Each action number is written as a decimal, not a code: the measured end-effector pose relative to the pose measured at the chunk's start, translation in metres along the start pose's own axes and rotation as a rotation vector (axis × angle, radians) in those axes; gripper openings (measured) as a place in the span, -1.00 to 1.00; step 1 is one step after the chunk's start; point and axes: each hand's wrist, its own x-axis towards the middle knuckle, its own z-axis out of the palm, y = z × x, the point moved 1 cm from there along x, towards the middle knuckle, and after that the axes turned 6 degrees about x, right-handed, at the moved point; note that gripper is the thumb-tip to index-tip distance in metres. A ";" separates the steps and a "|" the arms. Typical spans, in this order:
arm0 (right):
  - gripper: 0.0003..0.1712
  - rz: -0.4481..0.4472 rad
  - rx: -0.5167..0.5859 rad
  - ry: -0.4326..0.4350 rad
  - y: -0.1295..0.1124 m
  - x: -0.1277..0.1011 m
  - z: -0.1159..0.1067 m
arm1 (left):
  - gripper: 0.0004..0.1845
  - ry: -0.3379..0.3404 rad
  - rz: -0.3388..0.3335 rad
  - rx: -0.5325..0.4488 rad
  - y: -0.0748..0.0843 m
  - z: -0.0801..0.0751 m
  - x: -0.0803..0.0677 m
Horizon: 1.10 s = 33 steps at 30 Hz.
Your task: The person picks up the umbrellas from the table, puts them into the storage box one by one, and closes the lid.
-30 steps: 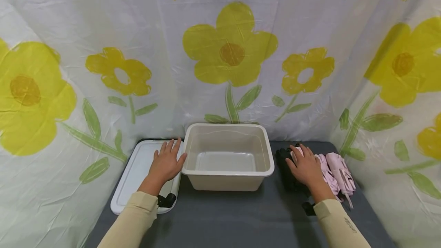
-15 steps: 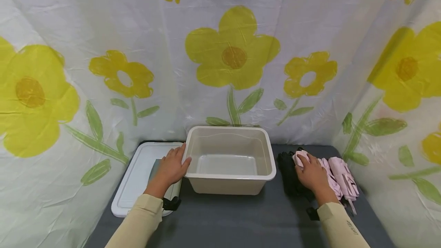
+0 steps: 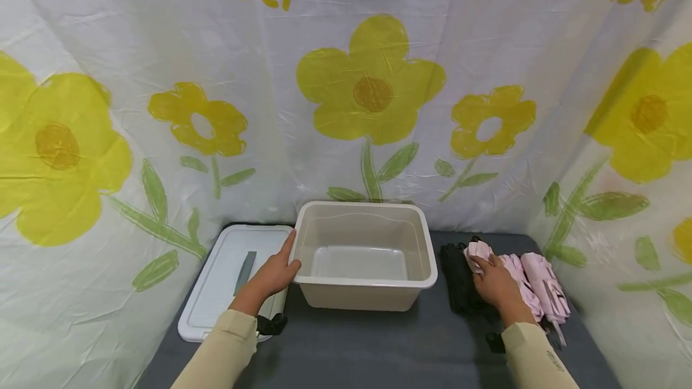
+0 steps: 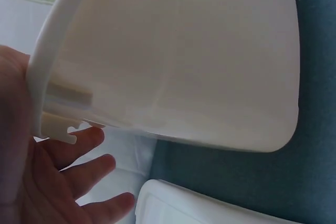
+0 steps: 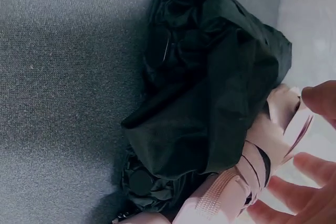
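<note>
A beige plastic storage bin stands in the middle of the table. My left hand holds its left rim, with the thumb over the edge and the fingers loosely bent outside; in the left wrist view the fingers spread under the rim. On the right lies a row of folded umbrellas. My right hand grips a pink umbrella, its thumb and fingers on either side. A black umbrella lies just left of it, and another pink umbrella lies at the far right.
A white lid with a grey handle lies flat to the bin's left. The dark grey table ends at a flower-print curtain behind and at both sides.
My left hand has moved from above the lid onto the bin's left rim. My right hand has lowered, and its fingers have closed around a pink umbrella. The view has tilted slightly.
</note>
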 end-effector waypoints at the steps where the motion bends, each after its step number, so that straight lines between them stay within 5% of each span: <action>1: -0.46 -0.010 -0.007 0.001 0.001 0.001 0.000 | -0.20 0.000 -0.001 -0.001 0.000 0.000 -0.001; 14: -0.41 0.037 -0.037 -0.076 0.008 0.016 -0.002 | -0.18 -0.038 -0.003 -0.037 -0.001 -0.004 -0.008; 26: -0.33 0.096 -0.028 -0.192 0.015 0.024 0.001 | -0.12 -0.017 -0.075 -0.378 0.002 0.007 0.006; 33: -0.29 0.013 -0.046 -0.138 0.024 0.022 0.002 | -0.11 -0.012 -0.063 -0.407 -0.001 0.013 0.011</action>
